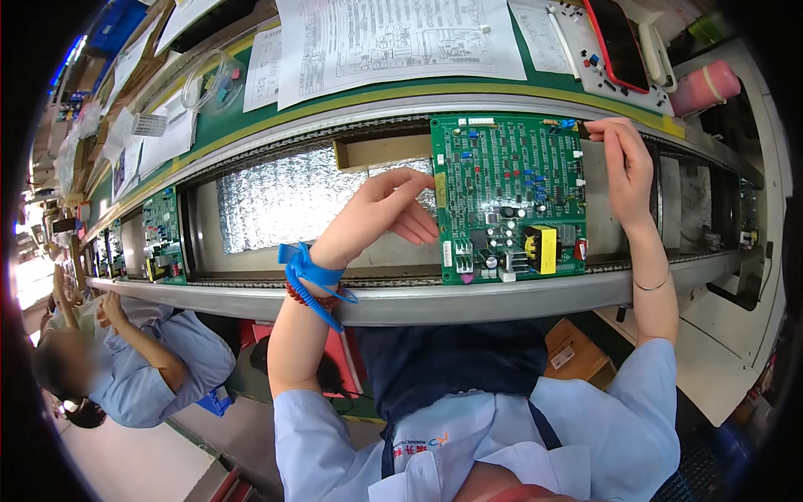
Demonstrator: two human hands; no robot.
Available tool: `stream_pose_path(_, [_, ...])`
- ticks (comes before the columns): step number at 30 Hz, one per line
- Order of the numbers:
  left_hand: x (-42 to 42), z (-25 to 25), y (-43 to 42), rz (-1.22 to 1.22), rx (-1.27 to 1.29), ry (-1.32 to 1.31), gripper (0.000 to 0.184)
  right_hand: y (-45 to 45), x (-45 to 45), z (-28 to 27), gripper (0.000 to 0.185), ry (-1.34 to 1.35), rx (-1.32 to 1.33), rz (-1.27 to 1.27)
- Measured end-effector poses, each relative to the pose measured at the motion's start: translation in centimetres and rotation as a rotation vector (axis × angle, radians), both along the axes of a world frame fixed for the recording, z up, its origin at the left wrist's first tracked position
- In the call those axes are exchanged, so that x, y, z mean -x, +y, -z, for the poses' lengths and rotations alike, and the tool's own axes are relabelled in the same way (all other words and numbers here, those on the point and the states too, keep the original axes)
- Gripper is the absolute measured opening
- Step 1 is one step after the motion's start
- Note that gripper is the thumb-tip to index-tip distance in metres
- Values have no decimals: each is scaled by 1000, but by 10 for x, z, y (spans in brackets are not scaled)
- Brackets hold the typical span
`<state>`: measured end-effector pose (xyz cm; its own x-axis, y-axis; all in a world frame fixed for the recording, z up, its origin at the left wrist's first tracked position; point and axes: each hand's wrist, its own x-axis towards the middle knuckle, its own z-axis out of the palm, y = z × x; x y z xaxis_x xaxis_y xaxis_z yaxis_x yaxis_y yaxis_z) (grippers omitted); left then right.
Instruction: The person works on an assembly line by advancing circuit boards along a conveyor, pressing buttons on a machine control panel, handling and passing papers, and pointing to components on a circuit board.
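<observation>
A green circuit board (489, 201) full of small components lies across the conveyor rails in front of me. My left hand (385, 209), wearing a blue coiled wrist strap (309, 272), is at the board's left edge. Its fingers are stretched out, with the fingertips against or just beside the edge. Close to the upper right corner, my right hand (623, 159) has its fingers bent together beside a blue component (569, 124). Whatever is between those fingertips is too small to make out. A yellow-wrapped transformer (546, 249) stands at the board's lower right.
The conveyor's front rail (393, 311) runs between my body and the board. More circuit boards (163, 230) sit on the line to the left, near a co-worker (150, 360). Behind the line are printed drawings (401, 42), a red-edged phone (619, 46) and a pink roll (705, 87).
</observation>
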<state>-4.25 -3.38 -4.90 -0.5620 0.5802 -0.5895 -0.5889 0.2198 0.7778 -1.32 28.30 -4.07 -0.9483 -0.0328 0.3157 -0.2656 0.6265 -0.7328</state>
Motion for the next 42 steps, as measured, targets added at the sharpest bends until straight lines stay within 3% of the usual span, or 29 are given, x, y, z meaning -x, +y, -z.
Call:
stream_pose_path(9, [-1,5,1,7,-10,6,39,9,4,13,22,2,172,49])
stream_pose_path(12, [-7,18,3,-141,33,53,27,7,4,14,22,-24,186,49])
stream_pose_path(14, [-9,28,1,-160,412,638,17,6,4,13,22,-38,196,46])
stream_pose_path(15, [-10,24,4,-199,469,704,14,7,3,13,22,-38,187,40])
stream_pose_path(29, [-11,10,2,-182,389,854,8,3,1,3,19,-62,163,14])
stream_pose_path(35, [-10,6,-1,-139,424,871,8,4,-1,9,4,-90,301,65])
stream_pose_path(42, [-10,7,-1,-208,363,947,10,7,-2,11,7,-90,242,77])
